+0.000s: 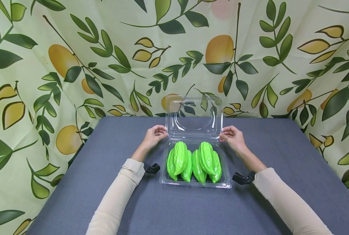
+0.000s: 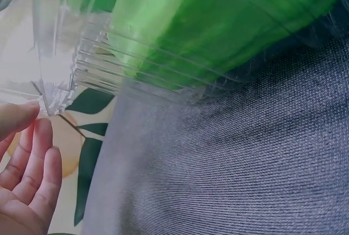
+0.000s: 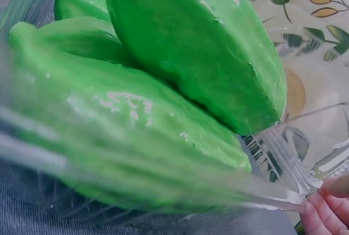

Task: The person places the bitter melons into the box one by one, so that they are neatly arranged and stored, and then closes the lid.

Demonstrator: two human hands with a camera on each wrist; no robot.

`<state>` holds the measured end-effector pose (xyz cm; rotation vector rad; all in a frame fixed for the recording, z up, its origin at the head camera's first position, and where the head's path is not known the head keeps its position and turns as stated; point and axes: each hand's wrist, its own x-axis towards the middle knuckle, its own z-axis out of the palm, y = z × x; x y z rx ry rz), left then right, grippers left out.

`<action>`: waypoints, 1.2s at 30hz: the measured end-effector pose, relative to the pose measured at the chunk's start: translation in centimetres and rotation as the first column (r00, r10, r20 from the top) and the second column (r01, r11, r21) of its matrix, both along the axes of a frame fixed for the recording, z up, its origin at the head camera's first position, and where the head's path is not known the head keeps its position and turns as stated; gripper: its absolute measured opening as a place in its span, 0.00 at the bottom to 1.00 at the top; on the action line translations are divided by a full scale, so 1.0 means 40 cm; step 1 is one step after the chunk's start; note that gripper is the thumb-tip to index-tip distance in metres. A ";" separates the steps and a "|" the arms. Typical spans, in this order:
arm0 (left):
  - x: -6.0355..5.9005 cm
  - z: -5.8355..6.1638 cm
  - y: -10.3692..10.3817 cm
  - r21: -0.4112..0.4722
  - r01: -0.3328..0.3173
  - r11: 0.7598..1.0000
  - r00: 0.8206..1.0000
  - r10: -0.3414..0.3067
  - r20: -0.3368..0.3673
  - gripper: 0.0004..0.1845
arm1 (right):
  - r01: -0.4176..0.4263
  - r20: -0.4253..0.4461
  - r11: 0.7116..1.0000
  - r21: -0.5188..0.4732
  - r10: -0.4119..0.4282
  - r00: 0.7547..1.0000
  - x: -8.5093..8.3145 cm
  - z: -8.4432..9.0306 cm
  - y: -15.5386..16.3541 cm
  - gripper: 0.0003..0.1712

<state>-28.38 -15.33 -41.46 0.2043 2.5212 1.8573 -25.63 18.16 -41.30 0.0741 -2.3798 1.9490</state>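
Item one, the backdrop (image 1: 74, 65): a leaf-and-fruit printed cloth hanging behind and to both sides of the work area. Item two, the bench (image 1: 104, 195): covered in grey-blue fabric, filling the lower half of my head view. Item three, the clear clamshell box (image 1: 195, 182): sits at the centre of the bench, its long axis running 9 to 3 o'clock, the tray lying flat. Item four, its hinged lid (image 1: 194, 117): stands nearly upright at the tray's 12 o'clock edge, transparent, with a raised oval panel. Item five, the green ridged fruits (image 1: 193, 161): several packed in the tray, long axes pointing roughly 12 to 6 o'clock, upper ones stacked on lower ones. Item six, my left hand (image 1: 154, 134): at the lid's 9 o'clock lower corner, its fingers (image 2: 32, 158) loosely curled, fingertips touching the corner; I cannot tell whether they actually pinch it. Item seven, my right hand (image 1: 232, 136): at the lid's 3 o'clock lower corner, fingertips pinching the plastic edge, as the right wrist view shows. Both hands stand equally near the lid, which lies between them, the hinge line spanning from one to the other.
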 end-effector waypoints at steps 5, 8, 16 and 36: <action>0.003 0.007 0.000 -0.026 0.016 1.000 0.998 -0.018 -0.053 0.13 | -0.010 -0.036 0.998 0.059 0.012 0.999 0.004 0.002 0.002 0.15; 0.005 0.015 0.001 -0.041 0.025 0.999 0.996 -0.028 -0.090 0.13 | -0.014 -0.055 0.997 0.072 0.018 0.998 0.006 0.002 0.003 0.14; 0.006 0.049 0.004 -0.015 0.018 1.000 0.986 -0.020 -0.163 0.13 | 0.002 -0.101 0.990 0.144 0.013 0.995 0.008 -0.003 0.006 0.12; 0.018 0.112 0.014 0.028 -0.025 0.999 0.962 0.032 -0.272 0.13 | 0.094 -0.206 0.953 0.287 -0.035 0.978 0.016 0.001 0.006 0.09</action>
